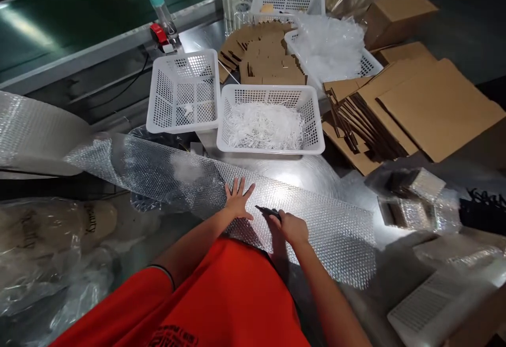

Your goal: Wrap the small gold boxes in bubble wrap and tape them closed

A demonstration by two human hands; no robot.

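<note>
A long sheet of bubble wrap (328,220) lies across the metal table and runs left to a large roll (35,131). My left hand (237,203) presses flat on the sheet, fingers spread. Just right of it, my right hand (291,227) is closed around a slim black utility knife (269,211). The knife's tip points left, toward my left hand, over the bubble wrap. Whether the tip touches the sheet I cannot tell.
Beyond the sheet stand a white basket of shredded filler (271,149) and another basket (152,94). Flat cardboard (438,104) is stacked at right, near bubble-wrapped boxes (427,204). A tape dispenser (159,36) and bottle (163,12) stand by the green conveyor (98,9).
</note>
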